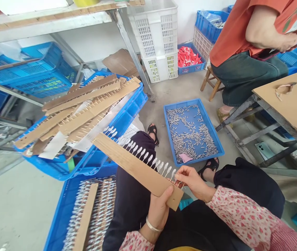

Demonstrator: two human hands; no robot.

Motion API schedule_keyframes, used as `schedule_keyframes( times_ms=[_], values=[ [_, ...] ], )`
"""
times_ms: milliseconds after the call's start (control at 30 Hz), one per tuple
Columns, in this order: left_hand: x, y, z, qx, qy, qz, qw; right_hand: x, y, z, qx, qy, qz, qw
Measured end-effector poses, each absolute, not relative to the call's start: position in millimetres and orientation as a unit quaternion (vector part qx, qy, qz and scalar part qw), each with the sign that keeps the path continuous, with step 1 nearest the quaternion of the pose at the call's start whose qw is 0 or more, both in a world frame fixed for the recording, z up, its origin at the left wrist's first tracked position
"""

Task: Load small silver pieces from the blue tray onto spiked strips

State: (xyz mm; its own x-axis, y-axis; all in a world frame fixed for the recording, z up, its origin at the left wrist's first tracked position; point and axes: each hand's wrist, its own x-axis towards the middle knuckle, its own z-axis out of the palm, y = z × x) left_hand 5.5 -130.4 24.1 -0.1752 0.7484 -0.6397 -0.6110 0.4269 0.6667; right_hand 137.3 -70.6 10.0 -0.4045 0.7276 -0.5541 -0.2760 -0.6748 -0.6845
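Observation:
My left hand (159,209) is closed round the near end of a long cardboard strip (138,169), thumb on top. A row of thin sticks juts from the strip's far edge, most tipped with small white, leaf-shaped pieces (150,158). At the near end of that row, my right hand (194,183) pinches a small white piece on a stick, its fingertips partly hidden. A few bare sticks show beside the fingers. On the floor ahead, a shallow blue tray (223,153) holds many loose grey pieces of similar shape and a pink scrap (185,158).
Left, a blue crate (46,169) is piled with cardboard strips (98,111) bearing sticks. Below it, another blue crate (55,216) holds rows of tipped strips. A person (242,42) sits at right behind a metal-legged table (289,101). White crates (161,42) stand at the back.

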Motion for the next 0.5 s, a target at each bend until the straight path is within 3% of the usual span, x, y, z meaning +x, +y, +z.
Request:
schedule_keyframes(
  times_ms=[200,300,500],
  values=[
    [-4,-137,22,0.059,0.547,0.489,0.677,146,-41,-10,-0.445,-0.290,0.792,0.301],
    [-6,-139,26,0.061,0.551,0.459,0.694,171,2,-47,-0.587,-0.283,0.684,0.328],
    [-19,-69,21,0.102,0.589,0.410,0.688,248,58,-144,-0.792,-0.287,0.504,0.190]
  ],
)
